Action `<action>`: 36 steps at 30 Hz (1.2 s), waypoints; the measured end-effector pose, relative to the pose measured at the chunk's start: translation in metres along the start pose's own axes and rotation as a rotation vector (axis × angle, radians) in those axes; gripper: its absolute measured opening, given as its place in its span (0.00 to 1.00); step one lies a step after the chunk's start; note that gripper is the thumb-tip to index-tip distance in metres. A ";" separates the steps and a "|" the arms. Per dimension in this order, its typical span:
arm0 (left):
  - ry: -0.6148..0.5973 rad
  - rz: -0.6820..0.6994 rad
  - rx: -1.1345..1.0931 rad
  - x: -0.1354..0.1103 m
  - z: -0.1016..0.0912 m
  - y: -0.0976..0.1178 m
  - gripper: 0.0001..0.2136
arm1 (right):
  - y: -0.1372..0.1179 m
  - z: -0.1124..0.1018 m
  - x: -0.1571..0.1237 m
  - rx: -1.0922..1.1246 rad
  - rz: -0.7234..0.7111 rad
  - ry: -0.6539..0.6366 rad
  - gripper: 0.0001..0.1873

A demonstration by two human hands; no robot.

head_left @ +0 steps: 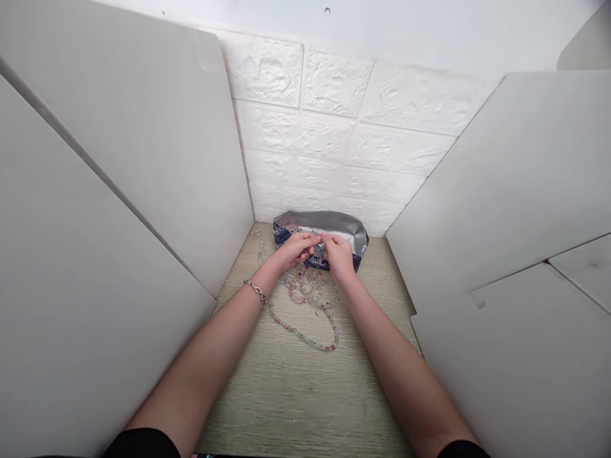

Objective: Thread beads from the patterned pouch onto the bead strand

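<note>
The bead strand (300, 299) lay loose on the worktop (305, 401), its nearest loop around the middle, its tangle against the pouch's near side and one length running toward the far left corner. Beyond the loop, the left hand (296, 248), with a bracelet (256, 291) at its wrist, and the right hand (338, 253) met over the pouch (329, 221). Both pinches were narrow, fingertips together; what they held was too small to tell. In my judgement, a slip of either pinch could have dropped a bead, an unsecured end could have shed beads, and a forearm could have snagged the loop. The worktop was pale green with a streaked grain. A left panel (119, 159) and right panel (515, 191) closed in its sides; a white brick-patterned wall (329, 83) stood behind its far edge.
</note>
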State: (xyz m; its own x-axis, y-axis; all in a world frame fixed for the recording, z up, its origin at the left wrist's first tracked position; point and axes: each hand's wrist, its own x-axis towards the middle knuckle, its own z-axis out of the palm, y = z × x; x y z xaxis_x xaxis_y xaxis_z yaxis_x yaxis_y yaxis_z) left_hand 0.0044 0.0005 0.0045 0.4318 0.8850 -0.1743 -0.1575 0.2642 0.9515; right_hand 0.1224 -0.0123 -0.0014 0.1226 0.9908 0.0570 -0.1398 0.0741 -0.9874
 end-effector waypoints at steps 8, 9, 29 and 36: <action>0.001 -0.002 -0.068 -0.001 -0.001 0.001 0.12 | -0.015 0.000 -0.005 -0.262 -0.127 0.011 0.14; -0.001 -0.004 -0.076 0.000 -0.001 0.001 0.12 | -0.016 0.000 -0.006 -0.276 -0.136 0.010 0.14; -0.106 -0.129 -0.123 -0.001 -0.002 0.006 0.17 | -0.019 -0.004 -0.007 -0.611 -0.457 0.039 0.14; -0.155 -0.067 -0.114 -0.004 -0.001 0.004 0.11 | -0.028 -0.003 -0.003 -0.457 -0.292 0.066 0.16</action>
State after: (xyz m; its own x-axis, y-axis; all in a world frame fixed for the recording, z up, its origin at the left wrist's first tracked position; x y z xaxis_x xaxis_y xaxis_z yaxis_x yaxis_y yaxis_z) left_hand 0.0012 -0.0014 0.0082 0.5749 0.7966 -0.1869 -0.2191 0.3699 0.9029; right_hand 0.1292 -0.0176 0.0258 0.1558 0.9262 0.3434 0.3487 0.2737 -0.8964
